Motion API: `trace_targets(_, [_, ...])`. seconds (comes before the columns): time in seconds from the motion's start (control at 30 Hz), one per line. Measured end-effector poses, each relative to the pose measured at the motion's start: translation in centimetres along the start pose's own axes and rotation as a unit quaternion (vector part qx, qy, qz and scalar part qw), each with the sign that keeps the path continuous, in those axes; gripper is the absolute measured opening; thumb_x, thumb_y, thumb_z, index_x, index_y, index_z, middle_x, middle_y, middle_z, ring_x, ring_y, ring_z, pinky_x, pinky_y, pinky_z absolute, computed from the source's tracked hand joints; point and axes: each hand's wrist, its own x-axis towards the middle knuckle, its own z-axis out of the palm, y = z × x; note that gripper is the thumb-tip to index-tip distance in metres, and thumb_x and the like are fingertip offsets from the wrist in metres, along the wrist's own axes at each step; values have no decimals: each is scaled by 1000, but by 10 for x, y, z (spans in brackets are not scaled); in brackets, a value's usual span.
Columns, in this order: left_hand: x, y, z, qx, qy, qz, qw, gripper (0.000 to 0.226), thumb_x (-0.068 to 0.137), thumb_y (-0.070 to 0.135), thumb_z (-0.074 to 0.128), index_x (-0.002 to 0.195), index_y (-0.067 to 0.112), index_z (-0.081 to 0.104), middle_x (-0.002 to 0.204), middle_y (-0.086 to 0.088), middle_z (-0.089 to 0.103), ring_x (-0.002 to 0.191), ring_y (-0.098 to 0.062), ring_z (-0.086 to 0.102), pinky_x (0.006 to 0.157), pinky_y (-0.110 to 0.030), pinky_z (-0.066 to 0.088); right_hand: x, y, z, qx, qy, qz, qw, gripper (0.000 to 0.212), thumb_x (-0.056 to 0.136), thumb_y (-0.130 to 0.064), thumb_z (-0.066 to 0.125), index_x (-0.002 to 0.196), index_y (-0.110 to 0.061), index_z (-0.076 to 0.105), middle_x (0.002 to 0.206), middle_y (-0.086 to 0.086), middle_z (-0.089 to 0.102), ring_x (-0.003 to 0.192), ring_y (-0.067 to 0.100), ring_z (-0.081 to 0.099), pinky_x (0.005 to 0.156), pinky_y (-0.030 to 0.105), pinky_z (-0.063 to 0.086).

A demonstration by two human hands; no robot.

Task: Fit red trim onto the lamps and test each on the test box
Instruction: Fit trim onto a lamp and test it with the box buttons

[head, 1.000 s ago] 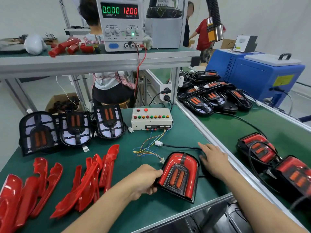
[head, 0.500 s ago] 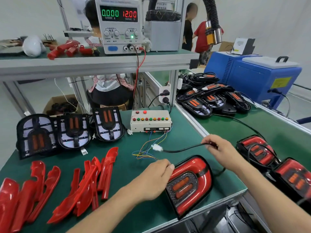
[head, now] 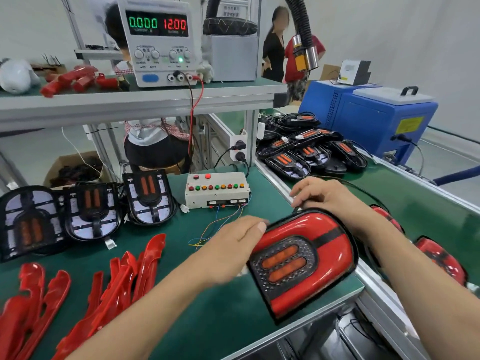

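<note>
Two hands on trimmed lamp: left hand grips near edge, right hand fingers curled at far edge, grip unclear; test box beyond fingertips, presumably steadying for test.

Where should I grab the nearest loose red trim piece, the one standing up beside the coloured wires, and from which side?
Grip the red trim piece at its narrow upper stem from the right, probably: that side faces bare green mat, while more trims crowd its left.

green bench, red trims, lamps, test box
</note>
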Motion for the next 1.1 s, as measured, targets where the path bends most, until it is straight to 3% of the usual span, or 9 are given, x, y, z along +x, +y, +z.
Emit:
trace_targets(0.1, [1,-8,0,-119,-13,-56,991,46,96,57,41,87,20,66,83,11,66,81,-8,59,95,-40,46,5,-3,1,121,-53,55,990,17,84,6,75,86,-10,82,99,7,75,90,13,71,80,21,54])
trace_targets(0.2, [-1,-16,2,-162,-16,-80,983,31,88,63,48,87,46,73,87,28,71,82,13,63,82,-7,46,9,-1,5,155,-96,89,979,28,89,6,70,90,-18,84,97,4,77,90,16,70,81,24,55])
trace_targets(0.3, [2,-23,2,-175,-49,-96,979,44,87,68,51,96,30,72,95,16,72,92,0,64,94,-25,48,10,5,9,195,-127,128,964,31,91,2,69,103,-23,82,100,3,77,88,12,70,79,20,55])
trace_targets(0.4, [2,-26,3,-207,-42,-115,971,28,88,64,50,90,50,74,98,27,73,93,13,65,88,-17,46,4,13,8,230,-106,152,955,28,88,-27,75,116,-23,78,103,6,77,87,15,70,79,23,56])
trace_targets(0.53, [5,-34,0,-319,21,-125,939,39,97,52,55,107,20,75,117,-9,75,115,-27,69,113,-49,42,-19,28,19,296,21,208,932,53,92,-49,70,118,-3,73,115,23,73,98,27,68,97,50,53])
trace_targets(0.7, [20,-29,9,-377,106,-88,916,42,101,42,46,106,13,75,112,-15,76,99,-21,74,82,-31,58,-52,28,69,470,159,283,821,54,106,-45,43,140,-6,58,124,11,64,111,32,58,114,58,38])
trace_targets(0.87, [38,-25,31,-431,175,-119,877,43,111,28,36,122,-3,63,117,-20,73,103,-25,70,89,-37,54,-66,5,107,651,358,228,629,20,104,-21,54,111,-6,63,114,14,72,111,28,67,99,41,51])
trace_targets(1.0, [54,-14,53,-448,190,-113,866,42,111,28,37,123,-3,62,115,-21,74,113,-31,69,102,-46,51,-63,-11,133,520,293,246,763,39,100,-46,57,130,-22,64,125,-1,73,124,20,63,102,45,48])
trace_targets(1.1, [72,-3,69,-471,187,-126,853,45,111,32,36,123,-1,64,113,-21,75,109,-33,72,99,-48,53,-61,-16,135,537,301,247,748,43,95,-51,56,129,-25,65,121,-1,75,114,19,66,95,43,51])
